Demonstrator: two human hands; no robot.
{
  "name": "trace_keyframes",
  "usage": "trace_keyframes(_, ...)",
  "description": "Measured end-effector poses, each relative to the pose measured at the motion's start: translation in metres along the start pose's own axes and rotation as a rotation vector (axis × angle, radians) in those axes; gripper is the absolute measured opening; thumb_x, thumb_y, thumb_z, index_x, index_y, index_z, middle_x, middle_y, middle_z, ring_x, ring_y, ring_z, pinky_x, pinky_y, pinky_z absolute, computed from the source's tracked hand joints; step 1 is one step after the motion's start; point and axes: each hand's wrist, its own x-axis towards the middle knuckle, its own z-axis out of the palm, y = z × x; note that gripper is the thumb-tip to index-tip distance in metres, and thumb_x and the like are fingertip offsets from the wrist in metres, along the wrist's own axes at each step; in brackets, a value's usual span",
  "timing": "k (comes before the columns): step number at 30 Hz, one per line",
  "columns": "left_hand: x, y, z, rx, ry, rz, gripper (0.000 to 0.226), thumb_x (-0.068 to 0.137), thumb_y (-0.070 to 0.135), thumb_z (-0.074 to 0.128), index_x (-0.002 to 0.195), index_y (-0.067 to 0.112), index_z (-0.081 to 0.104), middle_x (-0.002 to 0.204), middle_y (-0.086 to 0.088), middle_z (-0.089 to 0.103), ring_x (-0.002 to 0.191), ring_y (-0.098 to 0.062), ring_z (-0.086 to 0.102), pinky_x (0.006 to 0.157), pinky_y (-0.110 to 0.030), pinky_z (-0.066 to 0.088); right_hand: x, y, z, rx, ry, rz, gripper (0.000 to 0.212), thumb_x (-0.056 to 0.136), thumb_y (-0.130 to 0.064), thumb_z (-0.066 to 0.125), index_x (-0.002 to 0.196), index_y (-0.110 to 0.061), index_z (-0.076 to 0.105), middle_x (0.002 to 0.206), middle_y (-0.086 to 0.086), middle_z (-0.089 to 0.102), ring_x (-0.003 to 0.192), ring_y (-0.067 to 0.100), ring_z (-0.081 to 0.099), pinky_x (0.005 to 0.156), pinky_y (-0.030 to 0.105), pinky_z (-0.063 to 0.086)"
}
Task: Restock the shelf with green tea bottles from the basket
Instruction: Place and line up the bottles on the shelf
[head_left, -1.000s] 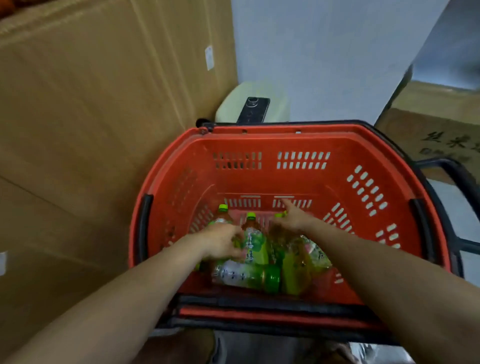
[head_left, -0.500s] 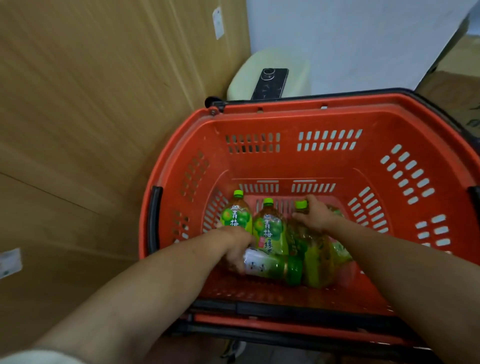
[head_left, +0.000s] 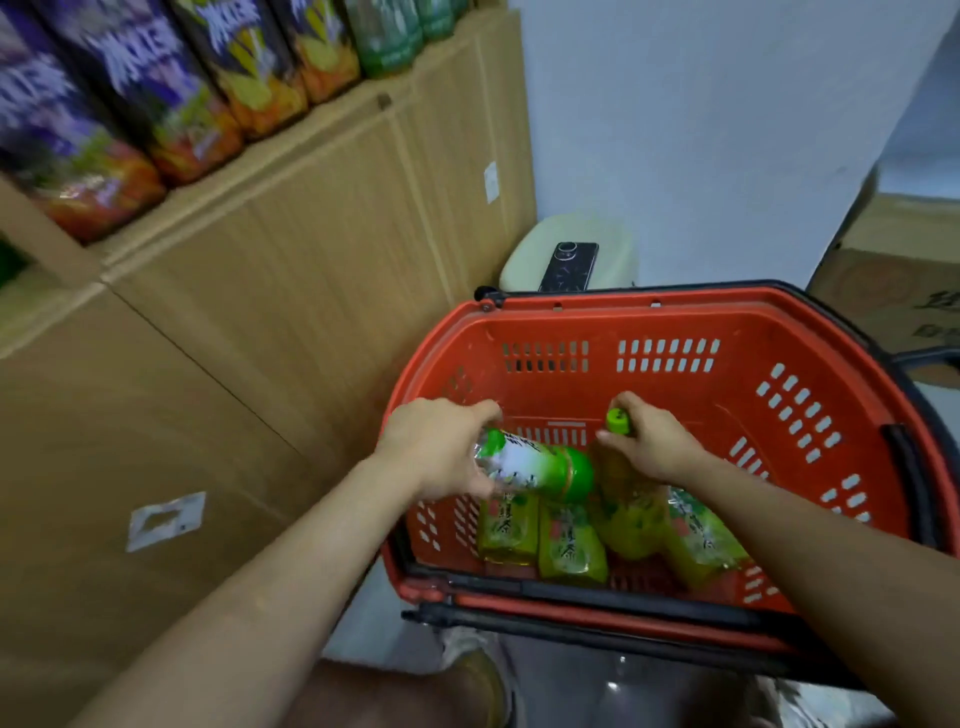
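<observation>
Left hand (head_left: 441, 449) grips the sideways bottle (head_left: 540, 467); right hand (head_left: 652, 441) grips the upright bottle (head_left: 623, 499) by its neck (cap up). Lift both clear of the basket rim (head_left: 675, 306).

1. a red basket (head_left: 675, 319) sits on a black frame (head_left: 597, 623) above the grey floor (head_left: 363, 629).
2. on its bottom lie three green tea bottles: a left bottle (head_left: 506, 525) and a mid bottle (head_left: 571, 545) side by side at the near wall, and a right bottle (head_left: 701, 540).
3. a tilted bottle (head_left: 628, 499) leans between them, cap up; the right hand (head_left: 654, 447) grips its neck.
4. a sideways bottle (head_left: 540, 467) is held over them by the left hand (head_left: 441, 447).
5. stacked boxes (head_left: 311, 260) at left carry a row of blurred purple bottles (head_left: 156, 93), with green ones (head_left: 389, 41) at the far end.
6. a pale stool (head_left: 618, 244) behind the basket carries a black phone (head_left: 569, 267), lying flat.
</observation>
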Motion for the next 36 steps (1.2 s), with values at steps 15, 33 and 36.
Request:
trace_keyframes(15,-0.288,-0.065,-0.183,-0.376,0.789,-0.494,0.056,0.052,0.07,0.074,0.101,0.042,0.068,0.074,0.015,0.069,0.068,-0.007,0.064,0.059,-0.027,0.045,-0.144,-0.271,-0.093,0.462,0.514,-0.765,0.026,0.079,-0.024,0.075,0.097,-0.029,0.057,0.079,-0.011,0.061,0.077,0.014,0.06,0.076,0.031,0.051)
trace_keyframes(33,-0.425,-0.179,-0.272,0.501,0.419,-0.747,0.072,0.059,0.08,0.058,0.121,0.043,0.056,0.096,0.005,0.069,0.09,-0.024,0.064,0.06,-0.028,0.038,-0.17,-0.543,-0.007,0.592,0.362,-0.995,0.02,0.084,-0.025,0.071,0.1,-0.017,0.061,0.088,0.003,0.065,0.083,0.022,0.063,0.079,0.043,0.054)
trace_keyframes(36,-0.414,-0.192,-0.273,0.572,0.26,-0.676,0.073,0.057,0.078,0.062,0.118,0.037,0.059,0.094,0.006,0.069,0.087,-0.024,0.065,0.059,-0.027,0.039,-0.162,-0.558,0.015,0.496,0.313,-0.993,0.025,0.085,-0.028,0.068,0.108,-0.02,0.06,0.09,-0.002,0.064,0.08,0.017,0.063,0.074,0.035,0.057)
